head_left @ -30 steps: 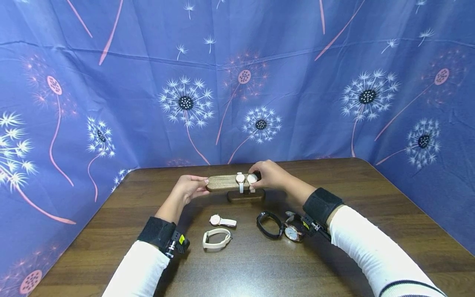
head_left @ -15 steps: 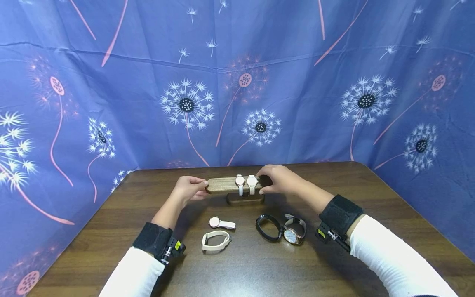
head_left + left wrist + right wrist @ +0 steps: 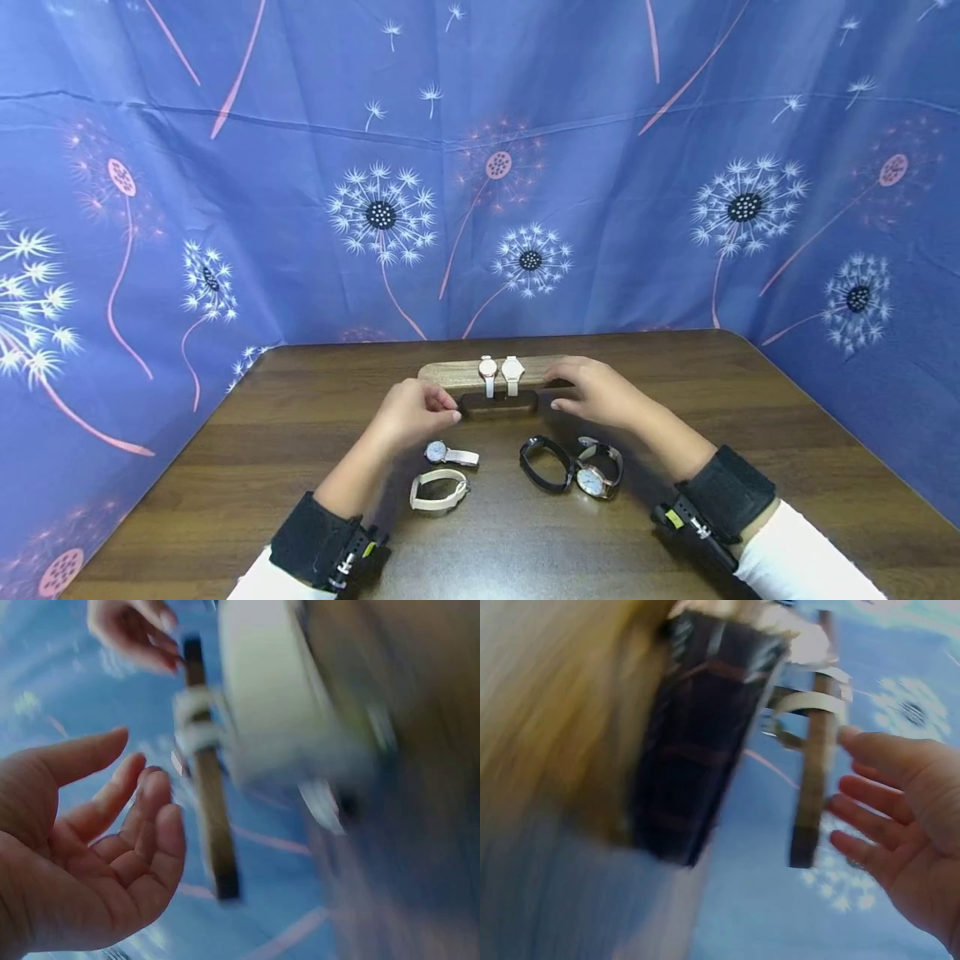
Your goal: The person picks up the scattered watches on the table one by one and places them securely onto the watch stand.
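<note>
A wooden watch stand carries a long bar on a dark base. Two watches with pale straps, a smaller one and a larger one, are wrapped round the bar side by side. My left hand is in front of the bar's left end, fingers loosely bent and holding nothing. Close by lies a watch with a pale strap. My right hand is at the bar's right end, with relaxed, spread fingers; in the right wrist view its fingertips are right at the bar.
Nearer on the table are a cream band at left, a black band, and a dark-strapped watch with a white dial at right. Behind the table hangs a blue dandelion-print cloth.
My right hand has let go of the larger pale watch and slid rightward along the bar. My left hand has left the bar's left end, moving toward me and right.
</note>
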Motion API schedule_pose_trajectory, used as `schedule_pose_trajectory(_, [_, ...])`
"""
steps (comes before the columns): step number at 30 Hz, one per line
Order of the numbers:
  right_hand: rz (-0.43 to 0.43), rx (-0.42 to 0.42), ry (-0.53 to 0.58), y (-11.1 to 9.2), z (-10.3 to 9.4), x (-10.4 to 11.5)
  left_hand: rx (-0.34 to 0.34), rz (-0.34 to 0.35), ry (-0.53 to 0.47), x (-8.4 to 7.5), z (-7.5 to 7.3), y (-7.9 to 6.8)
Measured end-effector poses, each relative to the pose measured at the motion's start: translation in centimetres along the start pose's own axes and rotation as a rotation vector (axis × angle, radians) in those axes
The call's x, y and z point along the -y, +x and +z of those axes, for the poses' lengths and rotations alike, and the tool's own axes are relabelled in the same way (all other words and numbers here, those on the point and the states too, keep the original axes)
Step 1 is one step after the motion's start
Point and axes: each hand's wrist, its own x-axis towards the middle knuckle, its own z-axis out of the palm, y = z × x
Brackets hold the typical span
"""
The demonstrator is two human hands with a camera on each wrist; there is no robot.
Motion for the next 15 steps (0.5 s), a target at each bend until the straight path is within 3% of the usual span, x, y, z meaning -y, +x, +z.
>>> schedule_pose_trajectory(4, [0.054, -0.023, 0.025, -0.8, -0.7, 0.3, 0.109, 0.176, 0.141, -3.8, 1.8, -1.8])
schedule_pose_trajectory(8, [0.083, -0.028, 0.028, -1.3, -1.2, 0.3, 0.138, 0.288, 0.263, -7.3, 3.6, -2.3])
schedule_pose_trajectory(11, [0.103, -0.011, 0.039, -1.6, -1.6, 0.3, 0.126, 0.282, 0.338, -8.8, 5.0, -1.6])
schedule_pose_trajectory(15, [0.101, -0.023, 0.048, -1.8, -2.0, 0.4, 0.118, 0.185, 0.489, -10.0, 6.6, -0.1])
